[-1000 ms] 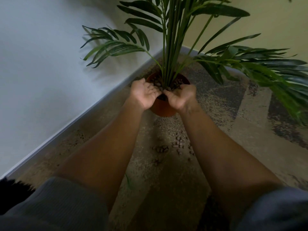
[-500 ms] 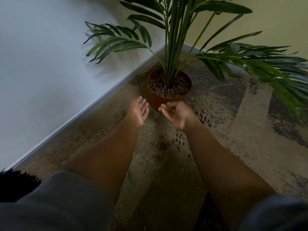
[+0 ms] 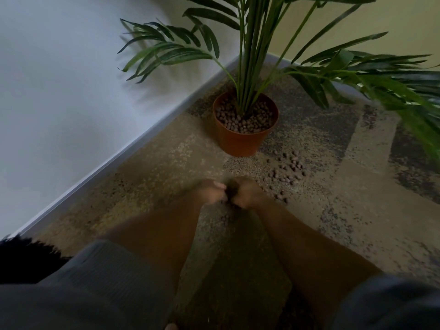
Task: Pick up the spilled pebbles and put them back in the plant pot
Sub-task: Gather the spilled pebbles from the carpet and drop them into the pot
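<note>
A terracotta plant pot [image 3: 240, 144] stands on the floor near the wall corner, filled with brown pebbles [image 3: 245, 119] around the stems of a palm-like plant [image 3: 252, 55]. Spilled pebbles [image 3: 287, 171] lie scattered on the floor to the pot's front right. My left hand [image 3: 210, 192] and my right hand [image 3: 248, 195] are down on the floor in front of the pot, blurred. Their fingers curl toward each other around a dark clump of pebbles [image 3: 232, 190]. A few loose pebbles [image 3: 281, 197] lie just right of my right hand.
A grey-white wall with a baseboard [image 3: 114, 160] runs diagonally on the left. A yellow wall [image 3: 392, 22] closes the corner behind the plant. Long green fronds [image 3: 392, 86] hang over the floor at the right. The floor is mottled brown and grey carpet [image 3: 357, 210].
My hands were held over the pot rim, then drew back open. Now they have dropped to the floor in front of the pot and closed together around pebbles.
</note>
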The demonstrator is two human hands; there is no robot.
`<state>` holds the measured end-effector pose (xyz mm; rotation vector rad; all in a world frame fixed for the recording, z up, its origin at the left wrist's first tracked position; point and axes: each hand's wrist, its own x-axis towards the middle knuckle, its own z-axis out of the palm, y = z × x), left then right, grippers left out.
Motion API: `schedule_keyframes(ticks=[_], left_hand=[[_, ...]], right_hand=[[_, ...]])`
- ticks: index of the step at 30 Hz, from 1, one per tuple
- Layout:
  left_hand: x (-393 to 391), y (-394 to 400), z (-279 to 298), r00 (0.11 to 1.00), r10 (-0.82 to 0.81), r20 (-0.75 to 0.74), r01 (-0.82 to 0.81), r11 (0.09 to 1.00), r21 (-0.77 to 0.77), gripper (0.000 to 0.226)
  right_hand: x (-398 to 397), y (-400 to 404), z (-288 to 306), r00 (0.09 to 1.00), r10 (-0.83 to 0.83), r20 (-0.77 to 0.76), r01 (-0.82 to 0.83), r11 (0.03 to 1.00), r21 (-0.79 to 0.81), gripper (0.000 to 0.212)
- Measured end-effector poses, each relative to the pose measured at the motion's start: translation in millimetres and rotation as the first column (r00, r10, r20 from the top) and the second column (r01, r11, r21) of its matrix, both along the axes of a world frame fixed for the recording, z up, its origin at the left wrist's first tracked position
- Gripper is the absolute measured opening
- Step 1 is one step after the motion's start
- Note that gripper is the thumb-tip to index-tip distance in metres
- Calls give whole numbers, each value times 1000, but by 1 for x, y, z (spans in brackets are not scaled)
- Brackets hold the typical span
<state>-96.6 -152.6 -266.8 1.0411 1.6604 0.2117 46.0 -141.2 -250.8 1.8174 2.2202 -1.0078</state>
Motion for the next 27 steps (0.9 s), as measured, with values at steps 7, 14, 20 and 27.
schedule_keyframes(ticks=[7,14,20,27], left_hand=[[7,-25,-29,867,-424,-261,470,870,149,97],[4,-35,-34,875,-336,-348,443,847,295,53],[3,-33,-33,887,-316,-336,431,828,360,19],[1,-34,-26,960,-219,-172,264,912,313,14]], right_hand=[[3,-4,-26,978,179,111,-187,980,71,55],[16,-14,-34,984,128,-120,-115,988,103,26],[16,-14,-34,986,145,-87,-129,977,172,18],[14,-14,-29,925,-238,-296,232,971,-55,15]])
